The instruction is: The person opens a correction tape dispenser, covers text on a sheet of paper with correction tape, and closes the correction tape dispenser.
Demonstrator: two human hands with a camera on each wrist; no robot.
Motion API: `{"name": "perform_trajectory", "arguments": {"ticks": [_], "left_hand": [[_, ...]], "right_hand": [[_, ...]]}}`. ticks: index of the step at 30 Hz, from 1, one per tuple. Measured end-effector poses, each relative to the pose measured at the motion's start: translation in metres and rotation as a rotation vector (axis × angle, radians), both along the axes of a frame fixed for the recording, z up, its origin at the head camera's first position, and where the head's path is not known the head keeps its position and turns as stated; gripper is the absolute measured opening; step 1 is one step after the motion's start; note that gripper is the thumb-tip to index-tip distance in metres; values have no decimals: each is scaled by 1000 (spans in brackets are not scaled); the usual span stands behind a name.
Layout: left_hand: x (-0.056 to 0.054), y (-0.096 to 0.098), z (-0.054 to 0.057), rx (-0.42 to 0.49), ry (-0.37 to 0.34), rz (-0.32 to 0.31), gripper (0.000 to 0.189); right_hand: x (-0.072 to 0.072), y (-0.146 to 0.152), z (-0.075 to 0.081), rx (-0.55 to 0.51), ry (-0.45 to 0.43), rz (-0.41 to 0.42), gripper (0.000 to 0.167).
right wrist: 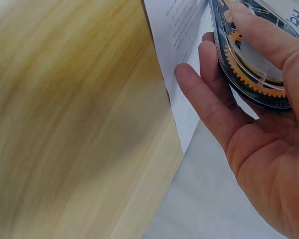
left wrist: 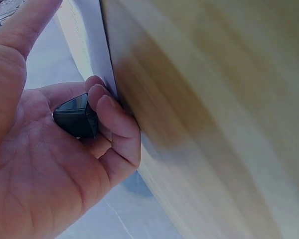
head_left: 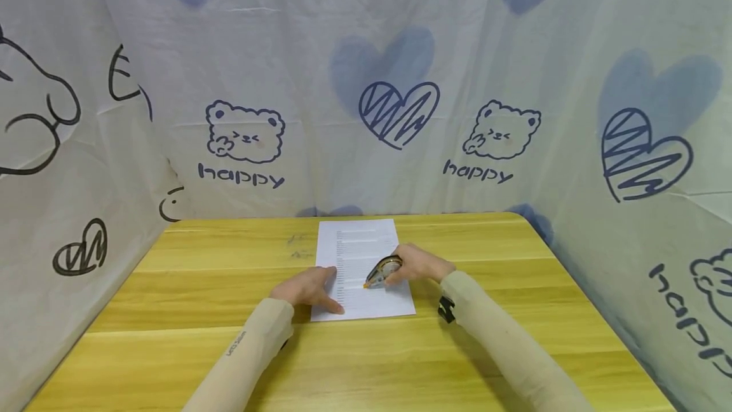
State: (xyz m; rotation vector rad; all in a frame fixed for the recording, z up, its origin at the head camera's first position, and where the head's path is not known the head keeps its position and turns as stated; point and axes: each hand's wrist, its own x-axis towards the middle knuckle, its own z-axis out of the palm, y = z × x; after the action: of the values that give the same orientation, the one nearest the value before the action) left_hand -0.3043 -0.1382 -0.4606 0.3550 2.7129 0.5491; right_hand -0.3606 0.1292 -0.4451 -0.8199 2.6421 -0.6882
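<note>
A printed sheet of paper [head_left: 366, 304] lies on the wooden table. My right hand [head_left: 421, 262] holds a correction tape dispenser [head_left: 391, 266] between thumb and fingers, its orange tip down at the sheet. Its clear case with orange gears [right wrist: 256, 84] shows in the right wrist view. On the paper's left side rests my left hand [head_left: 307, 286], thumb and fingertips touching the sheet. The left wrist view shows a small dark cap [left wrist: 77, 117] tucked under that hand's curled fingers. Whether the tip touches the paper is too small to tell.
The wooden table [head_left: 189, 297] has yellow grain and faint dark marks left of the sheet. Pale cloth [head_left: 320, 164] with hearts and bear drawings hangs behind the table and along both sides. A black band [head_left: 446, 309] is on the right wrist.
</note>
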Motion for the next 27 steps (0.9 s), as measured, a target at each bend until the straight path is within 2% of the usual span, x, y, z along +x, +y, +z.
{"name": "perform_trajectory", "arguments": {"ticks": [9, 16, 27], "left_hand": [[-1, -1, -5, -12, 3, 2, 102], [-4, 1, -3, -10, 15, -9, 102], [-1, 1, -2, -1, 6, 1, 102]], "right_hand": [[-1, -1, -3, 4, 3, 0, 23], [-3, 2, -2, -2, -1, -15, 24], [-1, 5, -2, -15, -16, 4, 24]]}}
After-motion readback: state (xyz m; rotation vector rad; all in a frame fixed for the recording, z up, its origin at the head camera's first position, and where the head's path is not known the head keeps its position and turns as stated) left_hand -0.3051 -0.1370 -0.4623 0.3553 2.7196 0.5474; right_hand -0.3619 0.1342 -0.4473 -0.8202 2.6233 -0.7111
